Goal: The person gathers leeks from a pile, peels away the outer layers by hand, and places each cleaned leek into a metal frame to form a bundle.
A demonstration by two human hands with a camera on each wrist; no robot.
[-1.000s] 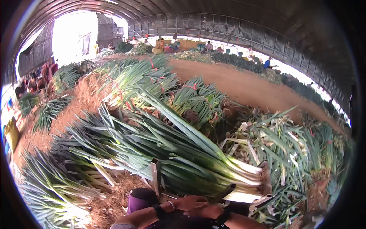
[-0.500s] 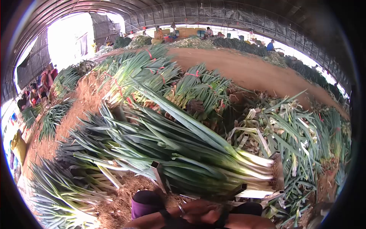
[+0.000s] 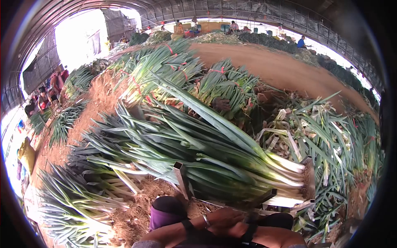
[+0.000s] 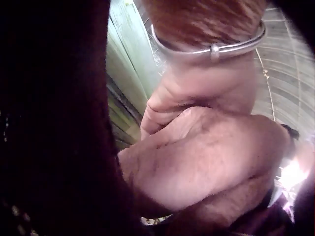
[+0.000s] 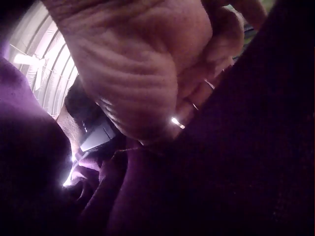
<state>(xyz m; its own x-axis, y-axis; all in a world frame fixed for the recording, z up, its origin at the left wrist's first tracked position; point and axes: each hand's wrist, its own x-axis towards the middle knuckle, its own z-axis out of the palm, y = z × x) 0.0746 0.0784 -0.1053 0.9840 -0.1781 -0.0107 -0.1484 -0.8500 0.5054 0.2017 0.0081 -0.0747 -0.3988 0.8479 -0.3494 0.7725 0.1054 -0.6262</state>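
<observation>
In the head view both hands lie together low in the lap, between the knees. My left hand [image 3: 225,216], with a silver bangle [image 4: 214,52] at its wrist, rests against my right hand [image 3: 239,228], and the two overlap. Close up in the right wrist view, the right hand [image 5: 147,69] has loosely bent fingers partly hidden by dark purple cloth [image 5: 236,162]. No object shows in either hand. Just ahead, a bundle of large green onions [image 3: 231,157] lies in a metal frame [image 3: 180,180], white root ends to the right.
More green onions [image 3: 82,198] lie at left beside a heap of dry roots [image 3: 136,215]. Tied bundles [image 3: 165,70] stand beyond the frame. Loose trimmed leaves [image 3: 318,140] cover the right side. A dirt path [image 3: 264,62] crosses behind; people sit far off, one in blue [image 3: 301,42].
The head view has tilted and shifted slightly, so the frame and onions sit farther right in the picture. Both hands stay together in the lap.
</observation>
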